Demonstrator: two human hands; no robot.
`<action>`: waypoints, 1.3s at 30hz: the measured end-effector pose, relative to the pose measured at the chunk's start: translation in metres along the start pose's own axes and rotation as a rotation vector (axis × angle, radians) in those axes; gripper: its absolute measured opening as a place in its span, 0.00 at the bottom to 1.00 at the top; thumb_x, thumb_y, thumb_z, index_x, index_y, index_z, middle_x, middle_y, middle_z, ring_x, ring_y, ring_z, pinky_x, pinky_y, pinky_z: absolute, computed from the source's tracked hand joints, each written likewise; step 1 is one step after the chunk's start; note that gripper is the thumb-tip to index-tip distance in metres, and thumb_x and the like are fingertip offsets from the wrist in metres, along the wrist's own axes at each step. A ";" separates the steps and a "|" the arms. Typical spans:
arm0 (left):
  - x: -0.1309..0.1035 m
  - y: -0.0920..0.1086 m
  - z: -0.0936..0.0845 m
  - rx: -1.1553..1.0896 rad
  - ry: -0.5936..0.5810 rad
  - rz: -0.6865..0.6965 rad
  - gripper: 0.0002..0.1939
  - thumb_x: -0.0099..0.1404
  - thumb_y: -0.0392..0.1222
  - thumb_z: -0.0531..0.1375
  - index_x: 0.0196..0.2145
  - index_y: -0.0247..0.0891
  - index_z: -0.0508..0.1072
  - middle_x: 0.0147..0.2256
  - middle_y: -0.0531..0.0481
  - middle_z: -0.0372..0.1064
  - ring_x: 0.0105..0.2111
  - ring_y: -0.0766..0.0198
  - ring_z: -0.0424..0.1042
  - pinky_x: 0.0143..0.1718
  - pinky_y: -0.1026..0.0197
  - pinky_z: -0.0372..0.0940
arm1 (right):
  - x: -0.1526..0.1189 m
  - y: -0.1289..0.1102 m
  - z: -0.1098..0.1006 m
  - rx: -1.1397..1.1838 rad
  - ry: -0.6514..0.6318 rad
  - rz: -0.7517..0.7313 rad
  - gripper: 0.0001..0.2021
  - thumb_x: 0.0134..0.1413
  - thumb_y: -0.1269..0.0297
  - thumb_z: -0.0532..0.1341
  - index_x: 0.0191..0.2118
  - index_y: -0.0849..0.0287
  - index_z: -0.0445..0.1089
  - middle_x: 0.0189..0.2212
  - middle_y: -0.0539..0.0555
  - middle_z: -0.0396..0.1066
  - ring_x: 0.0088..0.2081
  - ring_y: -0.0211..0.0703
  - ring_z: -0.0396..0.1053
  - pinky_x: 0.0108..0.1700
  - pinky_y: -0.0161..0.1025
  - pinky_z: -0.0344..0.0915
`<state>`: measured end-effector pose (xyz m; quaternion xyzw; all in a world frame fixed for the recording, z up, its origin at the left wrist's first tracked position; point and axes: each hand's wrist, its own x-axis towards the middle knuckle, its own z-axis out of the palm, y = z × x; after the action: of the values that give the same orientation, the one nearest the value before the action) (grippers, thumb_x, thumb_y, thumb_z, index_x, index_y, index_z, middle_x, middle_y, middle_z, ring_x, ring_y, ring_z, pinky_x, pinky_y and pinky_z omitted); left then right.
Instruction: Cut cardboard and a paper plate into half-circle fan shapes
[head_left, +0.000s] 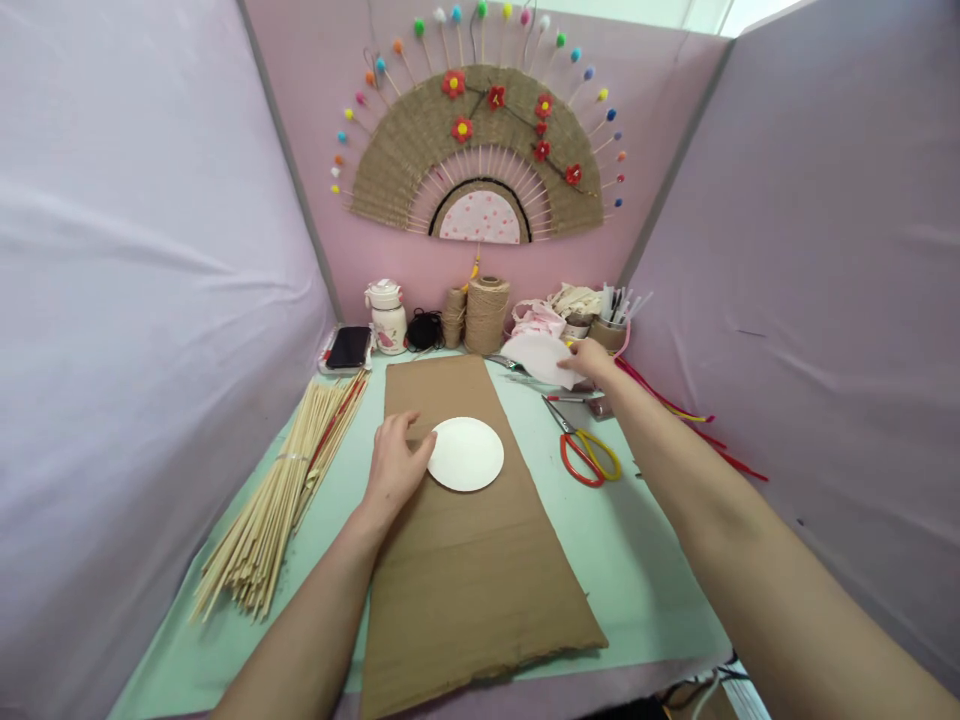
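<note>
Head view is showing half-curled fingers of your left hand (396, 460), thumb touching the white disc (466, 455), which is lying rightward on cardboard (480, 570), while your farther right hand (590, 361) is pinching another white piece (536, 356).

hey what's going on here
Someone is working with both hands at a table. The left hand touches the edge of a white disc lying on a strip of cardboard. The right hand is at the back right, with its fingers on the edge of another white piece. Scissors lie on the table in front of that hand, and a bundle of thin sticks lies left of the cardboard.
</note>
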<state>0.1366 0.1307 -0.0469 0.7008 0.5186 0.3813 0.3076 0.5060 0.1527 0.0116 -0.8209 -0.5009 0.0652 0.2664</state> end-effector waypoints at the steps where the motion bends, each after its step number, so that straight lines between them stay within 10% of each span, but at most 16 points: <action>1: -0.001 0.000 0.001 -0.026 0.015 0.025 0.21 0.57 0.45 0.61 0.48 0.36 0.71 0.50 0.39 0.67 0.54 0.49 0.65 0.57 0.46 0.58 | -0.002 -0.003 -0.002 0.107 -0.005 0.011 0.12 0.46 0.63 0.68 0.36 0.62 0.73 0.36 0.61 0.77 0.42 0.54 0.74 0.43 0.46 0.68; 6: -0.011 0.013 0.010 -0.522 -0.141 -0.120 0.25 0.56 0.47 0.65 0.50 0.37 0.68 0.49 0.38 0.71 0.50 0.53 0.70 0.52 0.50 0.64 | -0.055 -0.051 0.037 0.711 -0.155 0.006 0.09 0.57 0.61 0.59 0.39 0.61 0.72 0.32 0.57 0.78 0.33 0.45 0.76 0.35 0.41 0.71; 11: -0.015 0.022 0.009 -0.978 -0.229 -0.332 0.14 0.64 0.46 0.58 0.45 0.36 0.70 0.46 0.38 0.74 0.43 0.58 0.74 0.48 0.52 0.67 | -0.128 -0.110 0.102 1.080 -0.363 -0.051 0.13 0.46 0.55 0.67 0.29 0.61 0.72 0.23 0.56 0.76 0.26 0.44 0.73 0.30 0.40 0.71; 15: -0.002 0.010 0.000 -0.923 -0.092 -0.407 0.09 0.65 0.39 0.53 0.42 0.36 0.67 0.37 0.43 0.75 0.33 0.63 0.74 0.39 0.56 0.70 | -0.119 -0.114 0.083 1.150 -0.297 -0.071 0.14 0.45 0.53 0.65 0.32 0.58 0.69 0.25 0.50 0.75 0.27 0.40 0.70 0.29 0.36 0.67; 18: 0.005 0.002 -0.006 -0.878 -0.107 -0.433 0.08 0.63 0.40 0.55 0.39 0.36 0.68 0.32 0.47 0.74 0.29 0.64 0.73 0.33 0.59 0.70 | -0.090 -0.104 0.033 1.114 -0.311 -0.149 0.16 0.40 0.58 0.68 0.37 0.56 0.69 0.28 0.46 0.76 0.30 0.39 0.71 0.31 0.33 0.66; 22: 0.004 0.003 -0.011 -0.828 -0.248 -0.394 0.10 0.60 0.44 0.59 0.37 0.36 0.71 0.30 0.49 0.72 0.29 0.64 0.70 0.29 0.63 0.68 | -0.075 -0.113 -0.010 0.437 -0.749 -0.569 0.13 0.45 0.64 0.67 0.40 0.57 0.74 0.31 0.48 0.77 0.30 0.40 0.71 0.30 0.32 0.63; 28: -0.007 0.015 -0.010 -0.679 -0.403 -0.282 0.24 0.61 0.57 0.56 0.44 0.35 0.73 0.34 0.46 0.74 0.31 0.60 0.72 0.31 0.60 0.68 | -0.097 -0.142 0.032 0.088 -0.385 -0.762 0.12 0.53 0.72 0.60 0.43 0.56 0.75 0.41 0.54 0.77 0.43 0.48 0.72 0.45 0.39 0.64; 33: -0.017 0.032 -0.034 -0.331 -0.224 -0.116 0.15 0.59 0.46 0.60 0.40 0.34 0.75 0.38 0.44 0.75 0.40 0.53 0.73 0.43 0.55 0.66 | -0.114 -0.134 0.051 0.170 -0.175 -0.802 0.14 0.57 0.69 0.58 0.49 0.58 0.70 0.48 0.60 0.71 0.51 0.53 0.67 0.54 0.48 0.61; 39: -0.034 0.026 -0.137 0.433 0.424 -0.126 0.24 0.67 0.42 0.52 0.60 0.36 0.61 0.43 0.37 0.73 0.45 0.44 0.72 0.48 0.47 0.62 | -0.135 -0.110 0.048 0.405 -0.080 -0.779 0.16 0.57 0.61 0.59 0.51 0.57 0.65 0.48 0.61 0.67 0.49 0.52 0.67 0.51 0.50 0.65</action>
<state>0.0267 0.0959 0.0386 0.6215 0.6826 0.3799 0.0593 0.3353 0.0942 0.0045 -0.4988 -0.7602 0.0884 0.4068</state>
